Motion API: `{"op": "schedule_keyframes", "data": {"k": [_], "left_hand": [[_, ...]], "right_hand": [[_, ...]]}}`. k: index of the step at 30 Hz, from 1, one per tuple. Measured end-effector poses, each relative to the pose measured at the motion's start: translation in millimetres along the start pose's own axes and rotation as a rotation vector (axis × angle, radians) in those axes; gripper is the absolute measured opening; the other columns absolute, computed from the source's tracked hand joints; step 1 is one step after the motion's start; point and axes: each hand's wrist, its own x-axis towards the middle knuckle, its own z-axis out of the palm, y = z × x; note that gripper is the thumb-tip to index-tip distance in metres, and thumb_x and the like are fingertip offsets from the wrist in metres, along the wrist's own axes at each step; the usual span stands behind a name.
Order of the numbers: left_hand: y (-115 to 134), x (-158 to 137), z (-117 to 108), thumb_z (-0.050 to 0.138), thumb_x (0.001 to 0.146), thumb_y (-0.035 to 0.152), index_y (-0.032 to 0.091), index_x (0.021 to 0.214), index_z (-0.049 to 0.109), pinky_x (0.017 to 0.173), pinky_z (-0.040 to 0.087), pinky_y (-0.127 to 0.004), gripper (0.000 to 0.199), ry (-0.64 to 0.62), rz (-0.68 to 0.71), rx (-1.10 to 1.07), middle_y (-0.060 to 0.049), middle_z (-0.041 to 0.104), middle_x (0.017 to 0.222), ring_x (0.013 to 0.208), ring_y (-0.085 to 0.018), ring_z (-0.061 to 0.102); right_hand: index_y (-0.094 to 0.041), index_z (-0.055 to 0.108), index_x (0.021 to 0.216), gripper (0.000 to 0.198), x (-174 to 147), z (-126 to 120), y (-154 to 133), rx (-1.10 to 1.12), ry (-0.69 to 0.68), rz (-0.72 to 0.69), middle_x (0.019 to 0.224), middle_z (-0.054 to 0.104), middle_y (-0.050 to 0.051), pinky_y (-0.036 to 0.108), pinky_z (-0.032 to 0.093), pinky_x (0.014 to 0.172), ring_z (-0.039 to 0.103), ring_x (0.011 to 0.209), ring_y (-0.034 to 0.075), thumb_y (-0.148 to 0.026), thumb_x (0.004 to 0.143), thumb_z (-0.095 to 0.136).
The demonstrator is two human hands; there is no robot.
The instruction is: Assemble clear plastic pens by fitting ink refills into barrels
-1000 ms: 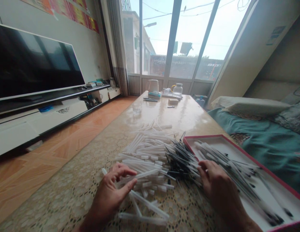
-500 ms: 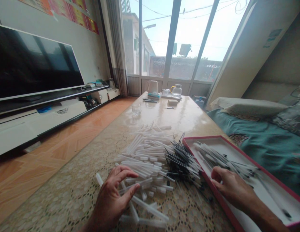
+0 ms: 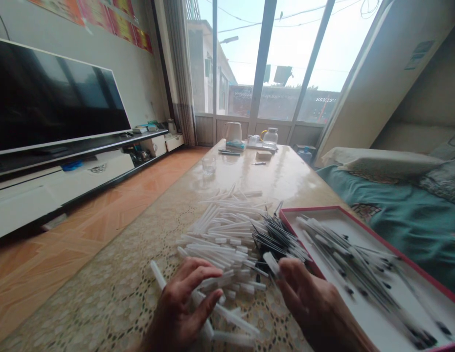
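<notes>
A: So what's new with the right hand (image 3: 306, 291)?
B: It has come back from over the pink-edged tray (image 3: 374, 325) and is now just in front of the dark thin rods (image 3: 279, 239)
A: Carrying anything?
B: Yes, it looks closed on a pale tube (image 3: 271, 264), whose near end juts from the fingertips. It's blurred, so I can't tell whether anything sits inside
A: And the left hand (image 3: 189, 298)?
B: Thumb and fingers stand apart, curved over the near edge of the pile of white tubes (image 3: 227, 222) on the table (image 3: 113, 264). I see nothing gripped, though I can't tell if it touches a tube
A: What does that mean for the work?
B: I'd judge that the handling is back at the piles, with one piece in hand, while a loose bundle of filled tubes (image 3: 350, 254) lies in the tray
</notes>
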Motion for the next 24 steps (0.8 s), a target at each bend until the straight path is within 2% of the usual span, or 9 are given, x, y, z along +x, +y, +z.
{"op": "schedule_keyframes", "data": {"k": [2, 4, 7, 9, 13, 17, 21, 24], "left_hand": [[3, -1, 1, 0.069, 0.08, 0.017, 0.028, 0.111, 0.063, 0.082, 0.05, -0.031, 0.034, -0.066, 0.11, -0.016, -0.005, 0.069, 0.101, 0.093, -0.024, 0.063], [4, -2, 3, 0.072, 0.079, 0.019, 0.027, 0.114, 0.062, 0.082, 0.05, -0.031, 0.038, -0.17, 0.238, -0.03, -0.005, 0.07, 0.101, 0.09, -0.023, 0.063], [5, -3, 6, 0.068, 0.082, 0.016, 0.022, 0.095, 0.066, 0.076, 0.048, -0.031, 0.015, -0.29, 0.355, 0.043, -0.005, 0.072, 0.082, 0.076, -0.021, 0.062], [3, -3, 7, 0.063, 0.084, 0.013, 0.019, 0.085, 0.066, 0.069, 0.046, -0.03, 0.007, -0.291, 0.362, 0.121, -0.005, 0.07, 0.072, 0.069, -0.019, 0.059], [-1, -3, 4, 0.061, 0.087, 0.02, 0.017, 0.088, 0.064, 0.065, 0.044, -0.028, 0.004, -0.218, 0.346, 0.159, -0.006, 0.066, 0.071, 0.068, -0.019, 0.059], [0, -4, 1, 0.055, 0.092, 0.026, 0.016, 0.089, 0.064, 0.059, 0.041, -0.026, 0.014, -0.248, 0.383, 0.233, -0.005, 0.064, 0.069, 0.064, -0.018, 0.058], [4, -5, 0, 0.045, 0.096, 0.034, 0.016, 0.078, 0.062, 0.052, 0.035, -0.028, 0.03, -0.303, 0.444, 0.354, -0.004, 0.062, 0.062, 0.054, -0.017, 0.055], [8, -6, 0, 0.04, 0.098, 0.034, 0.019, 0.067, 0.055, 0.047, 0.031, -0.029, 0.037, -0.326, 0.47, 0.437, -0.002, 0.062, 0.057, 0.048, -0.016, 0.054]], "right_hand": [[-0.024, 0.053, 0.091, 0.019, -3, 18, -17, 0.108, -0.183, -0.07, 0.074, 0.067, 0.001, 0.02, 0.044, 0.049, 0.063, 0.056, 0.014, -0.031, 0.098, 0.038], [-0.022, 0.055, 0.084, 0.035, -5, 34, -25, 0.175, -0.225, -0.132, 0.071, 0.069, 0.003, 0.02, 0.044, 0.05, 0.064, 0.056, 0.014, -0.043, 0.1, 0.032], [-0.021, 0.052, 0.071, 0.054, -7, 48, -24, 0.245, -0.222, -0.174, 0.062, 0.066, 0.002, 0.019, 0.039, 0.046, 0.059, 0.049, 0.012, -0.061, 0.096, 0.025], [-0.021, 0.05, 0.07, 0.057, -8, 49, -21, 0.246, -0.247, -0.176, 0.06, 0.065, 0.001, 0.019, 0.035, 0.044, 0.056, 0.047, 0.011, -0.066, 0.094, 0.024], [-0.021, 0.049, 0.07, 0.05, -11, 46, -14, 0.166, -0.34, -0.149, 0.059, 0.064, 0.0, 0.021, 0.029, 0.045, 0.052, 0.047, 0.011, -0.056, 0.098, 0.025], [-0.022, 0.048, 0.068, 0.042, -20, 54, -9, 0.15, -0.367, -0.111, 0.054, 0.056, -0.004, 0.021, 0.025, 0.043, 0.045, 0.045, 0.009, -0.046, 0.098, 0.031], [-0.021, 0.046, 0.062, 0.052, -26, 65, -6, 0.134, -0.332, -0.122, 0.046, 0.046, -0.006, 0.023, 0.019, 0.04, 0.036, 0.04, 0.007, -0.048, 0.1, 0.023], [-0.02, 0.048, 0.06, 0.061, -23, 65, -8, 0.052, -0.271, -0.212, 0.04, 0.044, -0.006, 0.023, 0.015, 0.036, 0.031, 0.034, 0.006, -0.051, 0.101, 0.016]]}}
